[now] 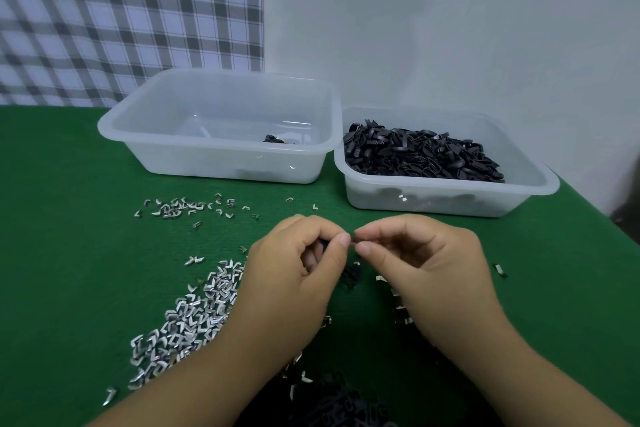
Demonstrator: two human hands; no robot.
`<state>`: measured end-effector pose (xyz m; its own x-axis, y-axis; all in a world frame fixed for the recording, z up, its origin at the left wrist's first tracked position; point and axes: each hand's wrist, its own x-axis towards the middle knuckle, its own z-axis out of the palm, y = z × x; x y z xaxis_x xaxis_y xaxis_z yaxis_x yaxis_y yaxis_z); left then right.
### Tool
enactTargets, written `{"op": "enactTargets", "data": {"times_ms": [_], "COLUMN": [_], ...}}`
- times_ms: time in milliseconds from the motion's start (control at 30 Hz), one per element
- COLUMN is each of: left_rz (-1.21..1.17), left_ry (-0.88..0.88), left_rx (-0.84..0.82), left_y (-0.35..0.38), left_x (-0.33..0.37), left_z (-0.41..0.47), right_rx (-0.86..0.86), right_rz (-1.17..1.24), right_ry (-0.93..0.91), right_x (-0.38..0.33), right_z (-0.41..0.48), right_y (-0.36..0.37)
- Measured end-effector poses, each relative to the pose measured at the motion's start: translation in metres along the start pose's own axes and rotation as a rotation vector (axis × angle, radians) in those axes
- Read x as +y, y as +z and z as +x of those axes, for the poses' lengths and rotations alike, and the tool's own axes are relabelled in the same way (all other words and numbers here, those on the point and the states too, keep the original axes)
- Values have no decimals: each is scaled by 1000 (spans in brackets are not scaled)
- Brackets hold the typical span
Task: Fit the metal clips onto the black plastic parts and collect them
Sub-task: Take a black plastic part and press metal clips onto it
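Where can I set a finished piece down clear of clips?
Bare green cloth lies left of the clip pile, nearer than the left tub; another patch lies right of the right hand, nearer than the right tub. Between it and the left hand, clips and black parts crowd the cloth.

A green textured cloth [69,253] forms the work surface; behind it on the left hangs a grey-and-white checked fabric [121,10], and a plain white wall [485,28] fills the right
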<state>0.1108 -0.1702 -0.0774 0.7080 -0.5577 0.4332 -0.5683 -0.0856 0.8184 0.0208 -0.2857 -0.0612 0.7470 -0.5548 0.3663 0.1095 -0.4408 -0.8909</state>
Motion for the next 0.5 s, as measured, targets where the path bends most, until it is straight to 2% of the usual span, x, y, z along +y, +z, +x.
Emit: {"op": "enactTargets", "data": {"times_ms": [200, 333, 500], "left_rz": [-128, -376, -399], "left_ry": [-102, -217, -246], "left_rx": [-48, -58, -1], "left_y": [-2, -1, 1], "left_x": [2, 1, -2], "left_z": [0, 0, 3], "right_rx": [44, 123, 165], "right_rz": [-324, -379, -527], "right_ry": [-265, -293, -359], "right_x": [1, 4, 6], "right_z": [0, 2, 2], "right_y": [-2, -6, -9]}}
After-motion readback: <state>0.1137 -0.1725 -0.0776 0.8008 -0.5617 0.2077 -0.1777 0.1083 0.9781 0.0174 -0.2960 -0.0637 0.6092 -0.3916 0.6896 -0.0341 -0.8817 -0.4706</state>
